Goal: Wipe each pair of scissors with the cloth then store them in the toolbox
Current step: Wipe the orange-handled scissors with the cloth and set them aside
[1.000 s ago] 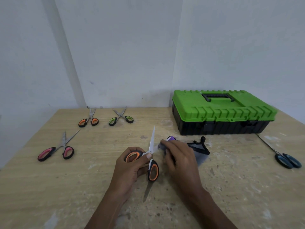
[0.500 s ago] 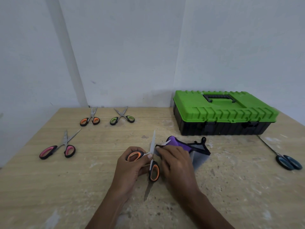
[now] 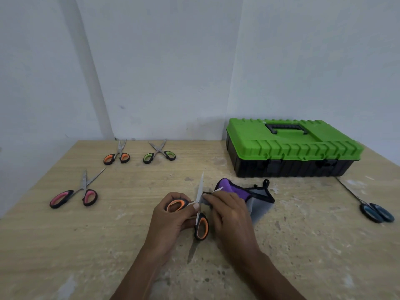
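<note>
Wiping step in hand. Your left hand (image 3: 171, 219) pinches the orange scissors (image 3: 201, 228) by one handle loop, in front of the closed toolbox (image 3: 292, 146). Your right hand's (image 3: 229, 215) grip pinches the cloth (image 3: 236, 189) onto a blade. Next, likely: finish both blades, then open the toolbox.

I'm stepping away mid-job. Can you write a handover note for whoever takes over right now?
Left hand grips the open orange-handled scissors; right hand pinches the purple-and-grey cloth round one blade.
Green-lidded black toolbox: shut.
Done: nothing visibly stored.
Left: finish this pair; the pink-handled pair, small orange-handled pair, green-handled pair and blue-handled pair lie unstored on the wooden table.
</note>
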Tool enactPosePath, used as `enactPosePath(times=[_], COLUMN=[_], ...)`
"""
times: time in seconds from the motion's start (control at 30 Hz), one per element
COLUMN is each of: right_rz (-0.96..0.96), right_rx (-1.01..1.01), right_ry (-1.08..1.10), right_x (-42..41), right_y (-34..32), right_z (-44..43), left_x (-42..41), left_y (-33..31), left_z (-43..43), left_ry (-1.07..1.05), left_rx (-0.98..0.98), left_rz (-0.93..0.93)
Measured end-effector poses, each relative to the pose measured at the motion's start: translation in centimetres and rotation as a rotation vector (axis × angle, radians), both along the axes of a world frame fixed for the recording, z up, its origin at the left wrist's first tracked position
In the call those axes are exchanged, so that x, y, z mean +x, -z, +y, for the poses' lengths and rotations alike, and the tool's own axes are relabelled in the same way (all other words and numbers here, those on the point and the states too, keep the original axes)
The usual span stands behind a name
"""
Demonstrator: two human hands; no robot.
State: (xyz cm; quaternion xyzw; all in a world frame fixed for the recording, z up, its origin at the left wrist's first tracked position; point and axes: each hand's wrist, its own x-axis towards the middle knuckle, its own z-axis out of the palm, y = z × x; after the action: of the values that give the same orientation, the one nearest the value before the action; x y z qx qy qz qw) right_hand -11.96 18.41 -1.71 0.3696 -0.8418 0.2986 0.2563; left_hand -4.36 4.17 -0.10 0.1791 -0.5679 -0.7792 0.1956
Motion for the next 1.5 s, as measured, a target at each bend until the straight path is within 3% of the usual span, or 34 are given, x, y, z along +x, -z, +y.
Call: enactPosePath(times=[0.2,0.33,0.47,0.6,0.73,0.87,1.0,1.13,1.37,1.5], right_rz=[-0.001,0.025,0.024,0.074,0.037,0.012,-0.123,-0.148,-0.123,-0.123], right_rx=[-0.052,0.029,-0.046,0.011,-0.024,0.027,-0.166,-0.299,-0.271,-0.159], right_ry=[0.052,-0.060,0.041,-0.052,0.044,-0.078,0.087,0.037,-0.077,-0.070], right_x=[-0.6,0.6,-0.9,0.4,-0.9,0.3,-2.7,-1.7,-0.2,-0.9], right_y=[-0.2,0.3,0.0,0.2,-0.1,0.1,0.1,-0.6,-1.3,-0.7], right_z=[0.5,0.1,0.6,0.2,0.5,0.3,1.9,2.3,0.8,0.6], left_x=[-0.2,-0.1,-0.2,0.0,-0.1,0.0,0.0,-0.1,-0.1,0.0], left_y=[-0.1,0.0,0.0,0.0,-0.1,-0.1,-0.3,-0.6,-0.7,-0.9], left_z=[0.3,-0.1,0.2,0.0,0.2,0.0,0.0,-0.2,-0.1,0.2], left_ry=[-0.003,-0.015,-0.008,-0.010,-0.003,-0.020,0.017,0.033,0.000,0.007], left_rx=[0.023,0.050,0.031,0.008,-0.014,0.038,0.095,0.190,0.217,0.200], left_rz=[0.001,0.014,0.002,0.000,-0.007,0.000,0.001,0.013,0.006,0.022])
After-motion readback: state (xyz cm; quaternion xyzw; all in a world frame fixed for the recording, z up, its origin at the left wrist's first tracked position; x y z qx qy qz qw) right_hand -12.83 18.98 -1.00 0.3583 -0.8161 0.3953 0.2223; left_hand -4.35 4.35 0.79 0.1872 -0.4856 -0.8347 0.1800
